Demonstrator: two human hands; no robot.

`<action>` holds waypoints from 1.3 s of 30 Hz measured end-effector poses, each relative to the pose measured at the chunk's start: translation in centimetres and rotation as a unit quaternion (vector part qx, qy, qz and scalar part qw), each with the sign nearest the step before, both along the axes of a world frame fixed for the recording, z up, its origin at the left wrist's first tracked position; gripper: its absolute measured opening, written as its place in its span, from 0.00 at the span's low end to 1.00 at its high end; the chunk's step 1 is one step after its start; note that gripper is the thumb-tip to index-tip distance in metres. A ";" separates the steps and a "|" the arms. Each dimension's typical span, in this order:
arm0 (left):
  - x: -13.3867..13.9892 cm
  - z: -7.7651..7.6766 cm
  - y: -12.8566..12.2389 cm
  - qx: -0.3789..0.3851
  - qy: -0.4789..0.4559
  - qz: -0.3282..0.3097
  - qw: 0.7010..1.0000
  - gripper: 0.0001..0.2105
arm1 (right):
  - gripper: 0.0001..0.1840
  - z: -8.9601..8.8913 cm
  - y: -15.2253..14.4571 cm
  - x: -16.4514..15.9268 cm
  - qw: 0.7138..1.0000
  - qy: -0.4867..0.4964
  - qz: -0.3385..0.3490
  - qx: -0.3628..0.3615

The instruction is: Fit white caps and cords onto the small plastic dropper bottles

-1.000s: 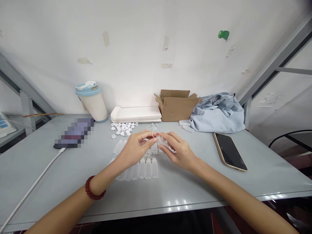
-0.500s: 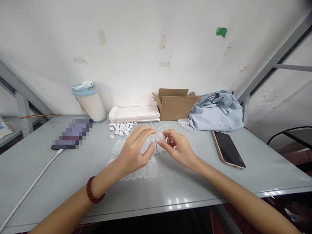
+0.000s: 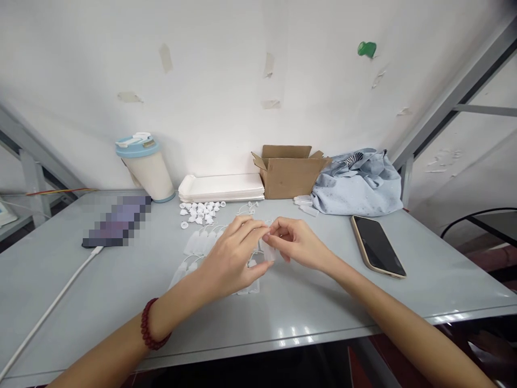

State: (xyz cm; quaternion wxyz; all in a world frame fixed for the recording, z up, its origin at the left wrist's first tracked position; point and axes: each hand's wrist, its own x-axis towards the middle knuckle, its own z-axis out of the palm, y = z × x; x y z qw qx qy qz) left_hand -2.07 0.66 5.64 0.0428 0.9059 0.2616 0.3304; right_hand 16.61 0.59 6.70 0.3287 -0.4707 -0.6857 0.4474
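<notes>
A small translucent plastic bottle (image 3: 267, 251) stands between my hands, its top hidden by fingers. My right hand (image 3: 297, 241) is closed, thumb and forefinger pinching near the bottle's upper end. My left hand (image 3: 234, 256) arches over the bottle's left side, fingers stretched out and thumb apart; its fingertips come close to the right thumb. Whether the left thumb touches the bottle, I cannot tell. Several like bottles (image 3: 198, 243) with thin looped straps lie in rows on the table, partly covered by my left hand. Behind them is a pile of small white caps (image 3: 198, 211).
Along the wall stand a blue-lidded cup (image 3: 147, 171), a stack of white trays (image 3: 221, 188), an open cardboard box (image 3: 288, 180) and a light blue cloth (image 3: 357, 188). Some clear pieces (image 3: 306, 205) lie by the cloth. Phones lie left (image 3: 121, 221) and right (image 3: 377, 245), the left one on a white cable.
My left hand has moved right and slightly down, bringing its fingertips near my right hand. The bottle in my right hand has dropped a little, and its curved strap no longer shows above my fingers.
</notes>
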 end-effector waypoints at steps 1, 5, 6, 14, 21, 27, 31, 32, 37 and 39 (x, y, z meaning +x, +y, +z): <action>-0.1 0.2 -0.1 -0.025 0.007 -0.007 1.000 0.18 | 0.07 0.3 0.1 0.3 0.999 -0.015 0.026 -0.013; -0.3 0.8 -0.5 -0.105 0.056 -0.036 0.992 0.18 | 0.08 1.1 0.6 1.4 0.992 -0.071 0.089 -0.059; -0.4 1.0 -0.6 -0.118 0.069 -0.042 0.990 0.18 | 0.08 1.1 0.6 1.5 0.990 -0.083 0.096 -0.066; 0.0 0.0 -1.4 -0.159 0.145 -0.079 0.973 0.14 | 0.08 0.6 1.0 2.0 0.945 -0.185 0.227 -0.146; 0.1 -0.2 -1.6 -0.158 0.184 -0.063 0.968 0.10 | 0.08 0.5 1.3 2.2 0.920 -0.229 0.283 -0.147; -0.1 0.0 -1.6 -0.117 0.227 -0.041 0.966 0.11 | 0.06 0.4 1.3 2.2 0.922 -0.209 0.283 -0.159; -0.1 0.0 -1.8 -0.101 0.258 -0.021 0.961 0.11 | 0.07 0.3 1.4 2.3 0.924 -0.193 0.289 -0.156; -0.1 0.1 -1.9 -0.097 0.262 -0.018 0.960 0.11 | 0.08 0.3 1.4 2.3 0.925 -0.191 0.290 -0.154; -0.2 0.3 -2.2 -0.092 0.263 -0.018 0.960 0.12 | 0.10 0.2 1.5 2.3 0.925 -0.184 0.294 -0.155; -0.3 0.2 -2.1 -0.090 0.250 -0.020 0.964 0.13 | 0.10 0.2 1.5 2.2 0.924 -0.187 0.293 -0.156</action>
